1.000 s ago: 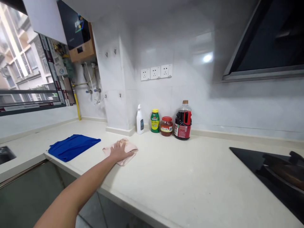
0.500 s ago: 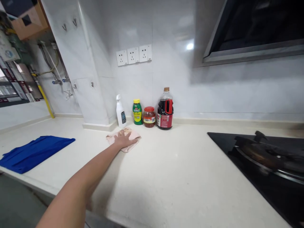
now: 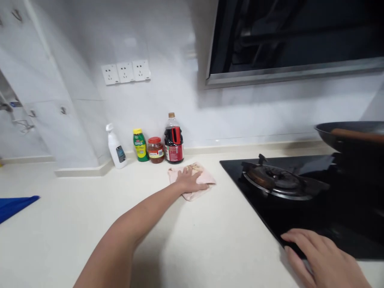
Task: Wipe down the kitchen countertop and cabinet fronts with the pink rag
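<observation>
My left hand (image 3: pixel 189 182) lies flat, fingers spread, on a pale pink cloth (image 3: pixel 195 196) with a brownish printed pattern, pressed on the cream countertop (image 3: pixel 195 240). Behind the cloth stands a large soy sauce bottle (image 3: pixel 175 150) with a red handle. Left of it are a red-lidded jar (image 3: pixel 155 151), a green and yellow bottle (image 3: pixel 140 146) and a white spray bottle (image 3: pixel 116 148). At the lower right, my right hand (image 3: pixel 322 256) is at the front left corner of the black gas cooktop (image 3: pixel 270 212), thumb and fingers apart, holding nothing visible.
A burner (image 3: pixel 279 180) sits on the cooktop, and a dark wok (image 3: pixel 330 134) stands at the right. The range hood (image 3: pixel 285 76) overhangs the cooktop. A blue cloth (image 3: pixel 16 206) lies at the far left. Sockets (image 3: pixel 126 72) are on the wall.
My left hand has slid the pink cloth rightward along the counter, from before the spray bottle to near the cooktop. My right hand has come into view. The view has turned right.
</observation>
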`<act>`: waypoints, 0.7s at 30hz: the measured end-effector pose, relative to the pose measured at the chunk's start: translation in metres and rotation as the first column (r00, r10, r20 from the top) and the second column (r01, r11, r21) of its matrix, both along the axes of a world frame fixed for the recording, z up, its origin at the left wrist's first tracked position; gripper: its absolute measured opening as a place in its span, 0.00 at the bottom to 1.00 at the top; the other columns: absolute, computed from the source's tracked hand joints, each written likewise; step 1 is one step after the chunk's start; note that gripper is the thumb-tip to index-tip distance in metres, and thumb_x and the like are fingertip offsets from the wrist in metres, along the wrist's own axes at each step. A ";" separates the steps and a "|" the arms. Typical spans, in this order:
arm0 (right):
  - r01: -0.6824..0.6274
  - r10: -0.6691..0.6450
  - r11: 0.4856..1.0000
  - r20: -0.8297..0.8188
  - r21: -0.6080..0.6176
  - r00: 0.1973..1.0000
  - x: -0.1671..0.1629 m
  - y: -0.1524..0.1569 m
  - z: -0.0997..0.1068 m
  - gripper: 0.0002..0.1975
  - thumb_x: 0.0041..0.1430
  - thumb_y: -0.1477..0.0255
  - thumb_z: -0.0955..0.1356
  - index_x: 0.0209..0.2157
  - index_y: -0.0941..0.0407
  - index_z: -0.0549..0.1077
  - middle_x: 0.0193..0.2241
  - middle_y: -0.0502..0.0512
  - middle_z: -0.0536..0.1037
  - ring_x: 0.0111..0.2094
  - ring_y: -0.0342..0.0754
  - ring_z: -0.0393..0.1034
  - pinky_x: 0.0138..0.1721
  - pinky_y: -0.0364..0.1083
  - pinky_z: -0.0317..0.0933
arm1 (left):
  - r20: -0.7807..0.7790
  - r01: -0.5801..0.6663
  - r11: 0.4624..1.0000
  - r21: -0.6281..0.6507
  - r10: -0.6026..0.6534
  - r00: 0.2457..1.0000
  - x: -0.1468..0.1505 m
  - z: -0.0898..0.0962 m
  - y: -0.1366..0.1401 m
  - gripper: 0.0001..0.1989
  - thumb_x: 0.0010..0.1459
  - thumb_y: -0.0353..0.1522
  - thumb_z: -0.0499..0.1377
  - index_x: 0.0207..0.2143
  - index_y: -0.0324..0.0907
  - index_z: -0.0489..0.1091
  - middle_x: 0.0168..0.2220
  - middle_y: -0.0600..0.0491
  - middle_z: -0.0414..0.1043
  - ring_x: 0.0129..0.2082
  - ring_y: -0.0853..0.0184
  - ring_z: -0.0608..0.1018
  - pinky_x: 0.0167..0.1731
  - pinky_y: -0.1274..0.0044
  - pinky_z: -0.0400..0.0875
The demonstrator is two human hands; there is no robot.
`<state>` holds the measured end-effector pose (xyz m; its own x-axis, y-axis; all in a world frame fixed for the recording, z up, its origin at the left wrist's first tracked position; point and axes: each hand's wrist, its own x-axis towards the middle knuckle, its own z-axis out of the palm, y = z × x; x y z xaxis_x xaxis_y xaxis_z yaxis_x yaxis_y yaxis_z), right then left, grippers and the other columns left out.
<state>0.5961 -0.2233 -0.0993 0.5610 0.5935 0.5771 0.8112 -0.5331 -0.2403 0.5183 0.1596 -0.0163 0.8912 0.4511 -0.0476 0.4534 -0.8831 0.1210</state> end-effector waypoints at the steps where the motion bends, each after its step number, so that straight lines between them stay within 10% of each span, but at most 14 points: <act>1: 0.004 -0.004 1.000 -0.004 -0.001 1.000 0.000 0.000 0.002 0.20 0.64 0.57 0.57 0.41 0.49 0.77 0.47 0.58 0.78 0.48 0.60 0.72 0.50 0.62 0.64 | 0.006 0.011 1.000 0.001 -0.011 1.000 0.014 0.000 -0.003 0.56 0.46 0.72 0.42 0.72 0.57 0.45 0.75 0.49 0.30 0.74 0.44 0.37 0.67 0.49 0.35; 10: -0.013 0.013 1.000 0.016 0.012 1.000 -0.009 -0.002 0.023 0.16 0.67 0.61 0.60 0.41 0.50 0.77 0.46 0.56 0.78 0.49 0.56 0.70 0.48 0.57 0.62 | 0.024 0.072 0.997 -0.008 -0.072 0.997 0.114 0.000 -0.047 0.55 0.52 0.69 0.37 0.73 0.49 0.42 0.75 0.45 0.32 0.73 0.42 0.37 0.66 0.47 0.35; 21: 0.063 -0.082 0.899 0.026 0.433 0.996 -0.022 -0.005 0.028 0.20 0.69 0.58 0.58 0.44 0.55 0.74 0.53 0.64 0.71 0.56 0.62 0.64 0.55 0.63 0.57 | -0.005 0.205 0.978 -0.034 -0.205 0.979 0.032 0.003 -0.153 0.51 0.59 0.65 0.33 0.74 0.43 0.35 0.75 0.42 0.28 0.74 0.47 0.35 0.68 0.51 0.36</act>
